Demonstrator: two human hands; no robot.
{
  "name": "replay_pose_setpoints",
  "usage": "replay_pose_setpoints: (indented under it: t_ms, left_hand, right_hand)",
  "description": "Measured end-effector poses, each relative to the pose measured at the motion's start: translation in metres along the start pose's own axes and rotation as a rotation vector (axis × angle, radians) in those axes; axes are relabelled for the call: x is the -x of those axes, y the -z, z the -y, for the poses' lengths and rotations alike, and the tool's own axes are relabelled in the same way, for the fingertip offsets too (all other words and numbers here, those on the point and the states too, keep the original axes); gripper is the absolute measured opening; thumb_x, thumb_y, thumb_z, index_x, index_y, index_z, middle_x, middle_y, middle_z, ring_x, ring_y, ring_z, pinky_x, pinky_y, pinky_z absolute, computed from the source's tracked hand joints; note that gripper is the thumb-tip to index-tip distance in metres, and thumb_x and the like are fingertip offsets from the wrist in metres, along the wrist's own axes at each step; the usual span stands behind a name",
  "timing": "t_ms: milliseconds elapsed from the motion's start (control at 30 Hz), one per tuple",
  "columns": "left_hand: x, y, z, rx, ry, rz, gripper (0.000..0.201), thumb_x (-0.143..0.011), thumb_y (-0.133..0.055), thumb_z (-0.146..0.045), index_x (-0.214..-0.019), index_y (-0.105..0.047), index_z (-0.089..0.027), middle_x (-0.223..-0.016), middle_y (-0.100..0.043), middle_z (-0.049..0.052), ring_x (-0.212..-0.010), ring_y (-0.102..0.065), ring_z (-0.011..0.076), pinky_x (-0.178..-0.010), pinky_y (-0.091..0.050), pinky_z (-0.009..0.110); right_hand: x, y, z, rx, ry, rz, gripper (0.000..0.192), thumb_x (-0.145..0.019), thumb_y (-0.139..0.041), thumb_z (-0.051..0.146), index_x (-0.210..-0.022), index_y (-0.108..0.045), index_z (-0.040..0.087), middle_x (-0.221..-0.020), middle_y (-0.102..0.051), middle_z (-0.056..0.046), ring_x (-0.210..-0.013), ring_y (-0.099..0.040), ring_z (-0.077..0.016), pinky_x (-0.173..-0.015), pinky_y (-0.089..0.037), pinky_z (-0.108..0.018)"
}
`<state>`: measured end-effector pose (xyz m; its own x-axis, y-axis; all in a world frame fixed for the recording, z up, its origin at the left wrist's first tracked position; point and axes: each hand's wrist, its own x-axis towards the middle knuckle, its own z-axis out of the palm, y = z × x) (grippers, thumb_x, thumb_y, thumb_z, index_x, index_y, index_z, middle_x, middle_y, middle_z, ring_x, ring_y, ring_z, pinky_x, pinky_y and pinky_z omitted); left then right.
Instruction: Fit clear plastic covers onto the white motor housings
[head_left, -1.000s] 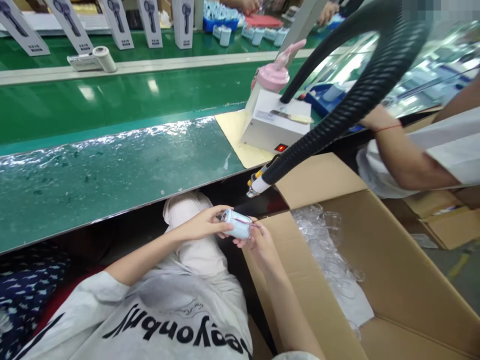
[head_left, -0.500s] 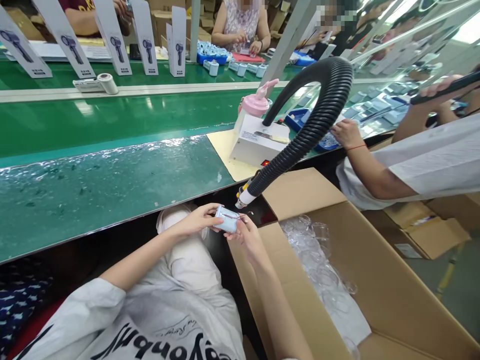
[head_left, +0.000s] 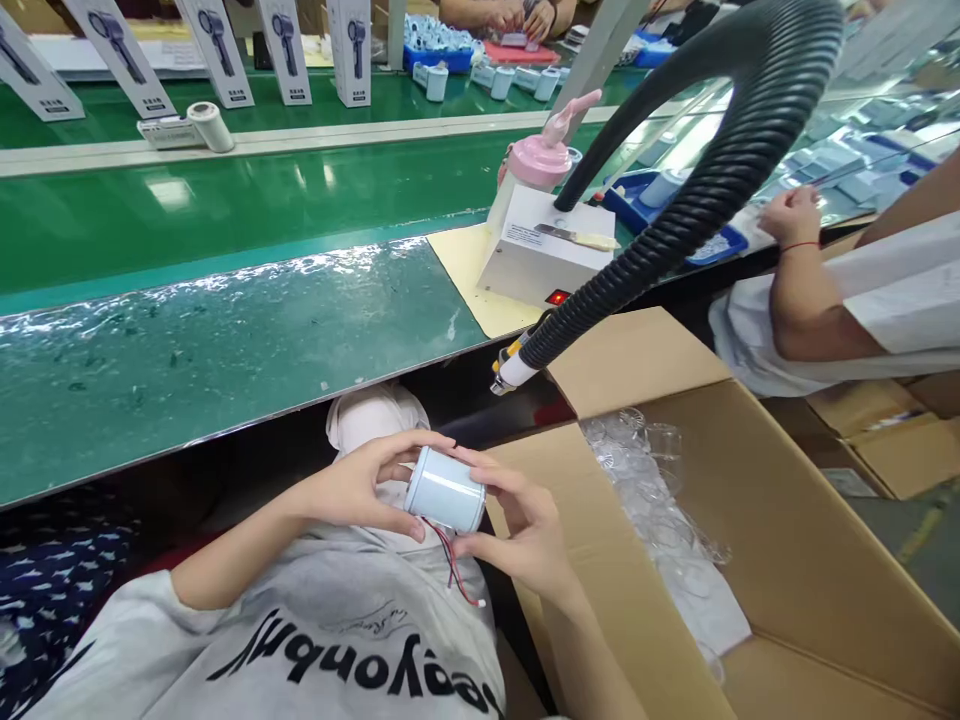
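Observation:
Between both hands, above my lap, I hold a glossy light blue cylinder (head_left: 448, 490) lying on its side. Red and dark wires (head_left: 453, 565) hang from its underside and end in a small white plug. My left hand (head_left: 367, 485) grips the left end, thumb below and fingers over the top. At the other end, my right hand (head_left: 521, 520) has fingers on top and the thumb beneath. Just beyond the hands, the metal-tipped nozzle (head_left: 514, 372) of a black corrugated hose (head_left: 675, 220) hangs apart from the cylinder.
A white box-shaped machine (head_left: 544, 250) with a lit red switch stands on the green bench (head_left: 225, 370). To my right, an open carton (head_left: 810, 520) contains clear plastic parts (head_left: 660, 510). A co-worker's arm (head_left: 810, 270) is at far right. Printed boxes (head_left: 217, 50) line the far side.
The cylinder has come closer to me and turned, so its smooth side faces up and the wires now hang below. Both hands moved with it. The view has tilted down.

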<state>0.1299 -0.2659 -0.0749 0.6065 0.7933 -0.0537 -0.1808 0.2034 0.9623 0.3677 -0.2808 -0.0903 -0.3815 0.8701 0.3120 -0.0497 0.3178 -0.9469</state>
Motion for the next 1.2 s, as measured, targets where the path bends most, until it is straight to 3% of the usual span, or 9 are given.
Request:
replay_pose_setpoints:
  t_ms: [133, 233, 300, 533, 667, 833, 967, 1067, 1200]
  left_hand:
    - [0.005, -0.008, -0.008, -0.078, -0.042, -0.079, 0.069, -0.070, -0.091, -0.025, -0.133, -0.063, -0.027, -0.135, -0.063, 0.010, -0.128, -0.062, 0.0291, -0.111, -0.052, 0.047]
    - [0.009, -0.009, -0.007, -0.112, -0.134, -0.089, 0.069, -0.070, -0.090, -0.020, -0.133, -0.064, -0.027, -0.135, -0.064, 0.010, -0.130, -0.062, 0.0287, -0.111, -0.053, 0.044]
    - [0.010, -0.008, -0.005, -0.141, -0.210, -0.080, 0.071, -0.071, -0.090, -0.016, -0.135, -0.063, -0.030, -0.137, -0.064, 0.009, -0.132, -0.061, 0.0280, -0.110, -0.054, 0.041]
    - [0.010, -0.008, -0.001, -0.266, -0.298, -0.047, 0.068, -0.077, -0.086, -0.017, -0.138, -0.060, -0.032, -0.143, -0.061, 0.011, -0.135, -0.057, 0.0282, -0.109, -0.053, 0.041]
    - [0.011, -0.006, -0.005, -0.241, -0.111, -0.083, 0.083, -0.070, -0.092, -0.036, -0.143, -0.054, -0.031, -0.147, -0.055, 0.011, -0.135, -0.055, 0.0319, -0.110, -0.051, 0.045]
    - [0.008, -0.007, -0.012, -0.071, 0.260, 0.056, 0.084, -0.073, -0.076, -0.072, -0.136, -0.051, -0.021, -0.112, -0.064, 0.009, -0.091, -0.067, 0.0213, -0.077, -0.058, 0.034]
    - [0.004, -0.014, -0.010, 0.027, 0.297, 0.017, 0.070, -0.081, -0.075, -0.062, -0.131, -0.047, -0.023, -0.107, -0.060, 0.006, -0.086, -0.063, 0.0178, -0.068, -0.056, 0.028]
    - [0.006, -0.018, -0.008, -0.118, 0.194, -0.115, 0.064, -0.079, -0.082, -0.041, -0.132, -0.048, -0.025, -0.122, -0.055, 0.007, -0.102, -0.061, 0.0199, -0.084, -0.056, 0.033]
    - [0.008, -0.017, -0.008, -0.284, 0.045, -0.185, 0.064, -0.075, -0.083, -0.025, -0.130, -0.051, -0.027, -0.126, -0.055, 0.006, -0.111, -0.061, 0.0217, -0.100, -0.053, 0.038]
  right_hand:
    - [0.002, -0.002, 0.004, -0.028, 0.017, -0.011, 0.063, -0.079, -0.090, 0.033, -0.134, -0.062, 0.040, -0.148, -0.062, -0.005, -0.133, -0.062, -0.0268, -0.109, -0.055, -0.042]
    - [0.003, -0.003, 0.007, -0.103, -0.126, -0.021, 0.081, -0.074, -0.088, 0.054, -0.145, -0.052, 0.040, -0.158, -0.048, -0.008, -0.126, -0.064, -0.0278, -0.103, -0.058, -0.042]
    - [0.004, -0.003, 0.009, -0.140, -0.225, 0.011, 0.089, -0.071, -0.084, 0.065, -0.148, -0.049, 0.039, -0.151, -0.054, -0.010, -0.119, -0.066, -0.0273, -0.100, -0.059, -0.041]
    - [0.007, -0.004, 0.010, -0.156, -0.184, 0.017, 0.057, -0.084, -0.082, 0.051, -0.134, -0.061, 0.033, -0.133, -0.062, -0.009, -0.115, -0.067, -0.0245, -0.090, -0.061, -0.033]
    - [0.008, -0.003, 0.007, -0.102, -0.066, -0.029, 0.057, -0.084, -0.083, 0.043, -0.136, -0.061, 0.033, -0.131, -0.062, -0.009, -0.123, -0.064, -0.0255, -0.093, -0.061, -0.033]
    - [0.007, 0.000, 0.005, 0.069, 0.091, -0.014, 0.058, -0.083, -0.079, 0.020, -0.136, -0.059, 0.032, -0.129, -0.064, -0.009, -0.123, -0.065, -0.0246, -0.099, -0.060, -0.037]
    - [0.007, 0.004, 0.009, 0.256, 0.163, 0.053, 0.057, -0.087, -0.073, 0.012, -0.137, -0.057, 0.035, -0.145, -0.056, -0.009, -0.128, -0.063, -0.0253, -0.107, -0.055, -0.044]
    - [0.012, 0.028, 0.001, 0.309, 0.085, -0.067, 0.057, -0.089, -0.077, 0.027, -0.140, -0.053, 0.036, -0.156, -0.045, -0.010, -0.131, -0.061, -0.0287, -0.112, -0.050, -0.052]
    - [0.020, 0.111, -0.040, 0.463, -0.124, -0.532, 0.042, -0.090, -0.070, 0.041, -0.128, -0.056, 0.028, -0.153, -0.047, -0.014, -0.115, -0.068, -0.0273, -0.103, -0.055, -0.051]
